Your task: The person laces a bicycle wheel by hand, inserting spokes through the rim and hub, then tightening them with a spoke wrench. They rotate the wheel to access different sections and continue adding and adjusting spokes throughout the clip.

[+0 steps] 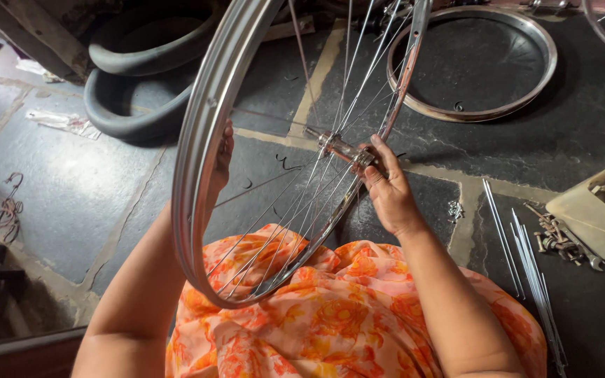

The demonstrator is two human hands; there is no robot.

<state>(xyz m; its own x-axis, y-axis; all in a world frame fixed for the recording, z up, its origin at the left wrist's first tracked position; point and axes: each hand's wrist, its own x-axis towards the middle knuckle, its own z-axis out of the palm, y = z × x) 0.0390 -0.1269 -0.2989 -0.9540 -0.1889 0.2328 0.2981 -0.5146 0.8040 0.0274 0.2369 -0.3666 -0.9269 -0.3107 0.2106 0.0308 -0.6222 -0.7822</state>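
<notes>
My right hand (pixel 386 192) is closed around the end of the metal hub (pixel 344 148) of a spoked bicycle wheel (pixel 197 161), fingers wrapped over the axle end with the thumb lying along the top. My left hand (pixel 222 157) sits behind the wheel's silver rim, fingertips curled over its outer edge in a grip; most of the palm is hidden by the rim, so I see only the fingers. The wheel stands tilted between my two forearms, its lower arc resting on my lap over orange floral cloth (pixel 330 315), its upper part running out of the top of the view. Thin spokes (pixel 295 210) fan from the hub to the rim. Beyond the wheel, on the dark stone floor (pixel 85 189), a bare metal rim (pixel 474 66) lies flat, well apart from my hands. To my left, two black rubber tyres (pixel 138 77) lie stacked near a wall. To my right, a bundle of loose spokes (pixel 533 273) lies on the floor, beside a small heap of rusty nuts and tools (pixel 561 241) and a pale tray (pixel 596 210) holding more hardware. A small cluster of shiny spoke nipples (pixel 455 210) lies just beyond my right wrist.
</notes>
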